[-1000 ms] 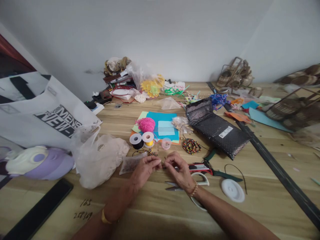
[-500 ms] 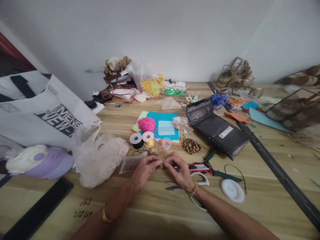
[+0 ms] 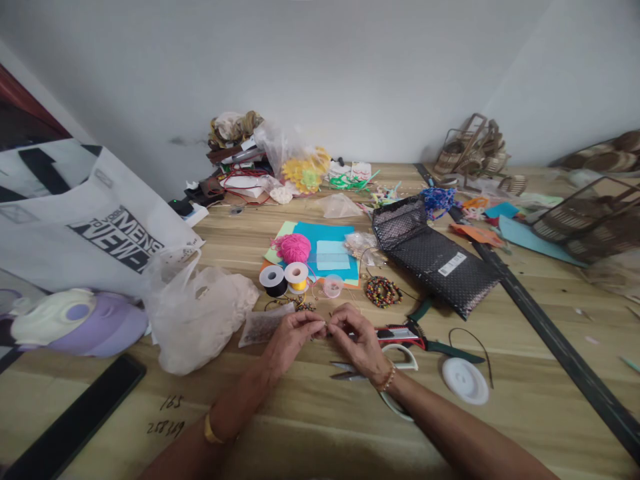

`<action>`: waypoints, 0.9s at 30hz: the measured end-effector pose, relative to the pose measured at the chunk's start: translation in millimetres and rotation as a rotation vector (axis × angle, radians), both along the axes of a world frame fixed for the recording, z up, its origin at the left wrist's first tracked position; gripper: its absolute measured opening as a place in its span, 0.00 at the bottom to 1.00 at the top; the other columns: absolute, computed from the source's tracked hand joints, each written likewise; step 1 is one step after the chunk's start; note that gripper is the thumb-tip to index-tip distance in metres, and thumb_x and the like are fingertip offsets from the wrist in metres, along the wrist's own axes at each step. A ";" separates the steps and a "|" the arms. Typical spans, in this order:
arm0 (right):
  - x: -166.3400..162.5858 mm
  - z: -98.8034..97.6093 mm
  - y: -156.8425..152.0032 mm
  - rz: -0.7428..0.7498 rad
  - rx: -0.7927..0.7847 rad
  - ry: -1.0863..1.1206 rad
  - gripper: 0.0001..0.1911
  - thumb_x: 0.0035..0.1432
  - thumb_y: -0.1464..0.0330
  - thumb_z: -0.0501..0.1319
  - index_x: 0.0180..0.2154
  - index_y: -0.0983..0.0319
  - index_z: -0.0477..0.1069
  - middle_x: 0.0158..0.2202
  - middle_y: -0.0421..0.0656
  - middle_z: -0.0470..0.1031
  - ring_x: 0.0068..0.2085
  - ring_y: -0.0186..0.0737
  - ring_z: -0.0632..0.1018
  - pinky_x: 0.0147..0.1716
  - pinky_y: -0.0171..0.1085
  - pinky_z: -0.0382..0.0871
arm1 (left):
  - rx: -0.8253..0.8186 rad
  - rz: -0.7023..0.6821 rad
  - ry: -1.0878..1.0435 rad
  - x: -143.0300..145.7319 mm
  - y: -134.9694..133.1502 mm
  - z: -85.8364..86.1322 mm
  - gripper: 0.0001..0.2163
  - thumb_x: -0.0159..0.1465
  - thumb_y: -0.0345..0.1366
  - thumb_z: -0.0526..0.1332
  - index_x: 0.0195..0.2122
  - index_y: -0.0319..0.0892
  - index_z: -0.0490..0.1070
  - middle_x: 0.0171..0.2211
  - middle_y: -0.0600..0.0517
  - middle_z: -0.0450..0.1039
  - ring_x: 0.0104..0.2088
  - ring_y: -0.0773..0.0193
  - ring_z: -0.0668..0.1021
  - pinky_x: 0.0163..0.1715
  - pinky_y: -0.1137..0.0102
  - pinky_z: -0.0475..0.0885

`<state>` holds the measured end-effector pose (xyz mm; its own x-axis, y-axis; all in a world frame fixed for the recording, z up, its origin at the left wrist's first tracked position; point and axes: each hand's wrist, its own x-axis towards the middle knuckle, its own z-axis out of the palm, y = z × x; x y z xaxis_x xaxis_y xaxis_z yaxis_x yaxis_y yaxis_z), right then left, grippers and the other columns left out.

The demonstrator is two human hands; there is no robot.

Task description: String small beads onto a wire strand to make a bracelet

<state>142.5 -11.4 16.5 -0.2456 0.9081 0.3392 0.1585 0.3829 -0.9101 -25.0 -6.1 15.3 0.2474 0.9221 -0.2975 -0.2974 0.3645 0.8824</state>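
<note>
While hands [image 3: 296, 335] [image 3: 357, 337] pinch something tiny [image 3: 327, 325], round beads [image 3: 383, 293] coil.

Gold-coloured band [image 3: 212, 430], left forearm [image 3: 245, 393]; beaded bracelet [image 3: 388, 379], right wrist [image 3: 379, 368].

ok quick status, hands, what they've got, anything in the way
Left hand and right hand pinched, fingertips close together. Item between them too small to identify. White-handled scissors lie partly beneath right wrist.

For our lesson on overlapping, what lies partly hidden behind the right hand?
Scissors show blades left of the right hand and white handles right of it; a red cutter emerges beside it. The hand covers the scissors' middle and the cutter's left end.
</note>
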 end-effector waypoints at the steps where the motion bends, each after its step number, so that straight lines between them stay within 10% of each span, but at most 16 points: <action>1: 0.0 0.3 0.0 0.001 -0.001 0.000 0.10 0.62 0.65 0.58 0.29 0.62 0.70 0.30 0.42 0.68 0.30 0.36 0.69 0.26 0.33 0.63 | -0.002 -0.004 -0.005 0.1 -0.2 0.0 0.10 0.48 0.38 0.72 0.27 0.38 0.78 0.23 0.53 0.74 0.27 0.66 0.72 0.33 0.70 0.65; 27: -3.2 -6.1 -0.8 0.032 -0.149 0.104 0.10 0.59 0.61 0.62 0.33 0.61 0.69 0.28 0.41 0.75 0.28 0.35 0.74 0.27 0.33 0.68 | 0.122 -0.040 0.176 -3.9 1.8 -5.9 0.06 0.52 0.37 0.68 0.26 0.39 0.78 0.23 0.53 0.74 0.27 0.67 0.72 0.33 0.70 0.64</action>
<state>139.4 -12.1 10.4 -0.2461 0.9425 0.2261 0.0508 0.2455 -0.9681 -28.8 -4.3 9.4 0.2389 0.9443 -0.2265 -0.1226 0.2607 0.9576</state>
